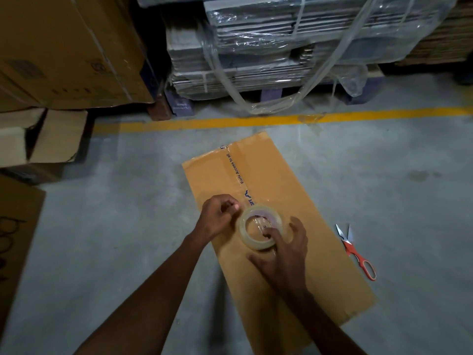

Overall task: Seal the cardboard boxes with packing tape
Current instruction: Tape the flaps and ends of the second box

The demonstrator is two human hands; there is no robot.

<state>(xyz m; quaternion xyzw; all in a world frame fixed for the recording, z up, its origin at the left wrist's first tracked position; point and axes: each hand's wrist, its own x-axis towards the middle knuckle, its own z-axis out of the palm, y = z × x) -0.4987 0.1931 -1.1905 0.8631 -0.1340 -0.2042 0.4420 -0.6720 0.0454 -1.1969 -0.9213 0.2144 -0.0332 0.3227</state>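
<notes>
My right hand [284, 249] grips the tape roll [259, 228], 1 finger hooked inside its hole. My left hand [217, 216] pinches at the roll's edge. The roll sits just above the flat box [268, 175] on the floor. The tape's loose end is too clear to see. Scissors [354, 249] lie near the box.
</notes>
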